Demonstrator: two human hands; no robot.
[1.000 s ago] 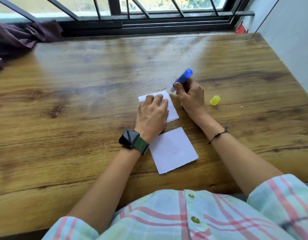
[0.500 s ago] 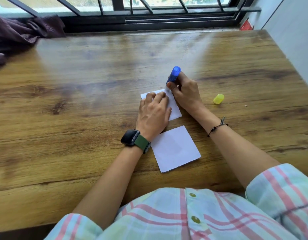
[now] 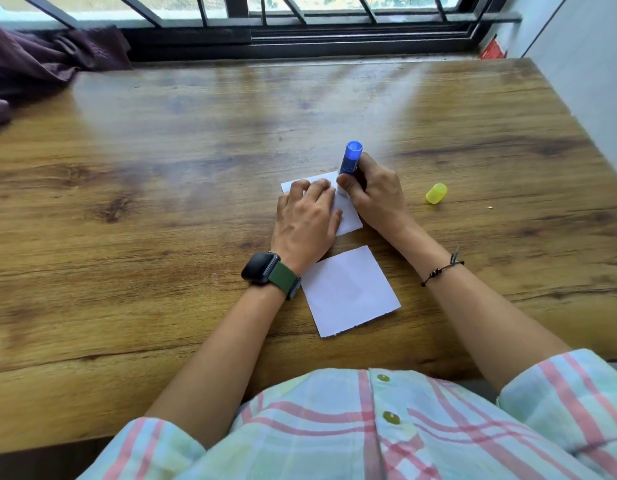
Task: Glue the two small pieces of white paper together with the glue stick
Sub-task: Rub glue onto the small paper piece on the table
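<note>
White paper (image 3: 350,216) lies flat under the left hand (image 3: 305,221), palm spread open on it. At its three o'clock the right hand (image 3: 378,195) grips the blue glue stick (image 3: 350,161), tip on the sheet: gluing seems underway. Second sheet (image 3: 350,291) waits at six o'clock; next, press it on squarely. Yellow cap (image 3: 436,193) rests on the worktop (image 3: 161,202).

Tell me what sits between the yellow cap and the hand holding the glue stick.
Nothing: in the head view only bare wooden table lies between the yellow cap and the right hand gripping the glue stick.
</note>
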